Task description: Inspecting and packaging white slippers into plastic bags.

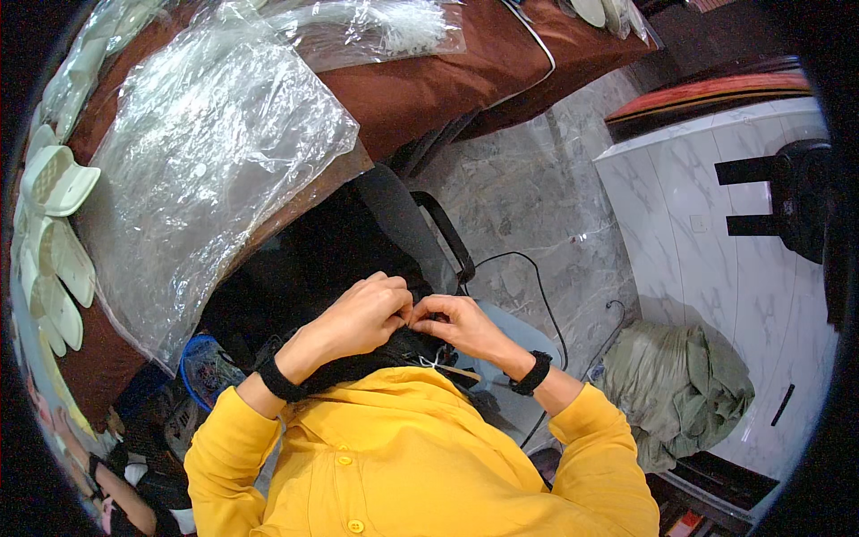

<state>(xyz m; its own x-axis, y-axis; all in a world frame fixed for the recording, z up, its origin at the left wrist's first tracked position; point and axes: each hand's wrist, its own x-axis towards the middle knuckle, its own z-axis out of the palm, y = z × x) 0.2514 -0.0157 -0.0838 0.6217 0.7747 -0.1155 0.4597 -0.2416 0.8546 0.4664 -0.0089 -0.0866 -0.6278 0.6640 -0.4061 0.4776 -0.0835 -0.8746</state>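
My left hand (360, 315) and my right hand (458, 324) meet over my lap, fingertips almost touching. Both are closed in a pinch, thumbs against forefingers. Whatever lies between the fingertips is too small to make out. Black cloth (313, 246) spreads over my lap beneath the hands. Just below the right hand, a thin white string (431, 362) lies against the dark cloth. Each wrist wears a black band, and yellow sleeves cover the forearms.
A brown-covered table (394, 103) stands ahead, bearing a clear plastic sheet (215, 148) and a bag of clear strips (416, 29). Pale green slippers (61, 183) line the left. A grey-green cloth heap (676, 385) sits right. Another person's arm (121, 497) shows lower left.
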